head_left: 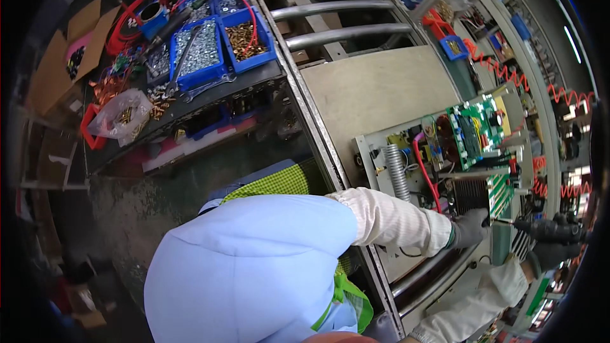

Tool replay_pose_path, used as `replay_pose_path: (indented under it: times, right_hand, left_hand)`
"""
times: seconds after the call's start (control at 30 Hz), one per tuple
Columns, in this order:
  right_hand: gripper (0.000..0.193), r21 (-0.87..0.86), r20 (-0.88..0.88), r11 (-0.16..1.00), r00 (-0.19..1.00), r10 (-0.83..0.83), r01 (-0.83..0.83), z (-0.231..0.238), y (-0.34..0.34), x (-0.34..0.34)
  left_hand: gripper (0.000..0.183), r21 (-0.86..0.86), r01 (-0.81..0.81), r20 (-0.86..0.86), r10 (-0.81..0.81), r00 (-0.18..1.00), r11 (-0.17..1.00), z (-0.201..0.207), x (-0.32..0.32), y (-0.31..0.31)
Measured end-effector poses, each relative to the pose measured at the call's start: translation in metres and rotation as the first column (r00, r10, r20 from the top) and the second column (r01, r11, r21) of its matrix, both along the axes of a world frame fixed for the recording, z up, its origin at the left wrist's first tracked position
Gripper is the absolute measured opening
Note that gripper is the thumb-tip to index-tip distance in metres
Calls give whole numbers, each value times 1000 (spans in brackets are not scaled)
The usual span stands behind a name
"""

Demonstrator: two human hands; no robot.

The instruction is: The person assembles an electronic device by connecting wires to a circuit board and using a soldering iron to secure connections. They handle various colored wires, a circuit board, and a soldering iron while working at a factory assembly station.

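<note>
My left hand (469,228), in a grey glove, rests against the edge of a dark finned block (469,194) in an opened electrical unit. Its fingers are curled together; whatever they pinch is hidden. My right hand (554,255), gloved too, is wrapped round a black power screwdriver (551,229) lying level. The screwdriver's thin bit points left toward my left fingertips. Beside the block, the unit carries a green circuit board (473,130), a coiled grey hose (398,171) and a thick red cable (426,174).
The unit sits on a board (381,89) over a roller conveyor (343,6). At left, a bench bears blue bins (198,57) of small metal fasteners, a plastic bag (124,114) and a cardboard box (79,32). Red coiled air hoses (508,73) hang along the far side.
</note>
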State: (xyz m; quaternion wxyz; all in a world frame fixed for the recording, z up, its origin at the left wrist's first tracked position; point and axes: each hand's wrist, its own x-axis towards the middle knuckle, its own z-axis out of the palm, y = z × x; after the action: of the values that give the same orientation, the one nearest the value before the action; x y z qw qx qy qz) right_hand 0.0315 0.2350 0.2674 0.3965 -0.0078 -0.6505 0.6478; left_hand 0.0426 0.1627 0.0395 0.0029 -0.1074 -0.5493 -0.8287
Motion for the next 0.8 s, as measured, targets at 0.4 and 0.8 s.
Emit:
replay_pose_path:
  times: [0.4, 0.8]
  right_hand:
    - [38, 113, 106, 993, 994, 22, -34, -24, -10, -12]
    - [31, 145, 146, 988, 989, 34, -56, -28, 16, -11]
  left_hand:
    - [25, -111, -19, 80, 28, 996, 994, 1, -7, 2]
    - [28, 118, 301, 241, -322, 916, 946, 15, 0, -16]
